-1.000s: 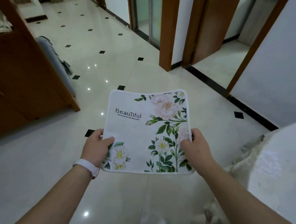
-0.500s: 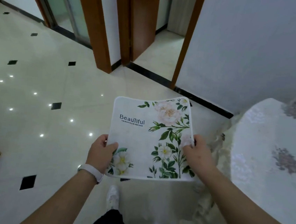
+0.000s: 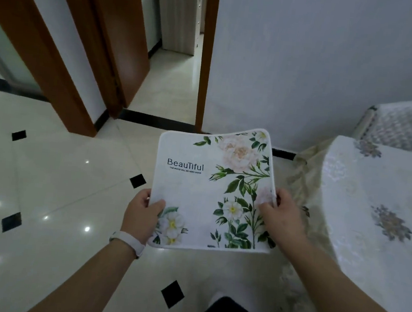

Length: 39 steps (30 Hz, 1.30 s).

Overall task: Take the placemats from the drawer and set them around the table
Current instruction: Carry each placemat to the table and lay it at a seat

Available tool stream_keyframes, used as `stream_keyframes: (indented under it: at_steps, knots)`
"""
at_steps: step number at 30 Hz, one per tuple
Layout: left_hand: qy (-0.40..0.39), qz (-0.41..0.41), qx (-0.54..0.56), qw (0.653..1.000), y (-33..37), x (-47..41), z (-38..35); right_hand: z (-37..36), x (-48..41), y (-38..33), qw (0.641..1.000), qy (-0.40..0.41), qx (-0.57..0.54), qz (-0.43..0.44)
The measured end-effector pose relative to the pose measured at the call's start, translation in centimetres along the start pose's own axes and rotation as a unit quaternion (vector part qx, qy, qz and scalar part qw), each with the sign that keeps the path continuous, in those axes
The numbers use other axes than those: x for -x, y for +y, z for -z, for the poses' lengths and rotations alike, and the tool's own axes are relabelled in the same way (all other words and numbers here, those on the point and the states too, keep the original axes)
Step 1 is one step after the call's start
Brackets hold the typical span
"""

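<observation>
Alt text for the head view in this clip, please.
A person holds a white floral placemat printed "Beautiful" flat before them, left hand and right hand each gripping a side edge. A table under a pale flowered cloth stands to the right; a glossy tiled floor and an open doorway lie ahead.

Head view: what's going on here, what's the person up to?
A person holds a floral placemat level in front of them, the left hand gripping its left edge and the right hand its right edge. It hangs above the tiled floor, not yet laid down. The cloth-covered table stands just to the right.
</observation>
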<state>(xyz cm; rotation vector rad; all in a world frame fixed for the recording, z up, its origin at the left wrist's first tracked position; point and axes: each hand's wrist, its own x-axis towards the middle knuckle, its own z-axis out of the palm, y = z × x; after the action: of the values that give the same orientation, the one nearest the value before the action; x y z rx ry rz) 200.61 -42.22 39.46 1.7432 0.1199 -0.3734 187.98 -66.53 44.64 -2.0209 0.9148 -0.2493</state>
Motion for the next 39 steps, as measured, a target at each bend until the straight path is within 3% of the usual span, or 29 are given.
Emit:
stream_keyframes:
  at_steps: [6,13,20,34,39]
  knots:
    - [-0.008,-0.007,-0.001,1.000,2.7,-8.0,-3.4,-1.6,-7.8,-0.9,0.999,0.012,-0.035,-0.026]
    - [0.028,0.009,-0.025,0.999,7.2,-19.8,-7.5,-4.5,-23.2,-2.3,0.997,-0.022,-0.062,-0.035]
    - [0.012,-0.001,-0.032,0.999,13.3,-30.3,-15.8,-1.1,-36.4,-4.4,0.994,-0.016,-0.094,-0.045]
    - [-0.170,-0.013,-0.019,0.985,21.4,-46.5,-36.3,7.3,-51.3,-2.8,0.972,0.118,-0.132,-0.154]
    - [-0.264,-0.013,-0.024,0.964,25.2,-53.5,-44.6,9.8,-56.9,-3.3,0.949,0.230,-0.093,-0.194]
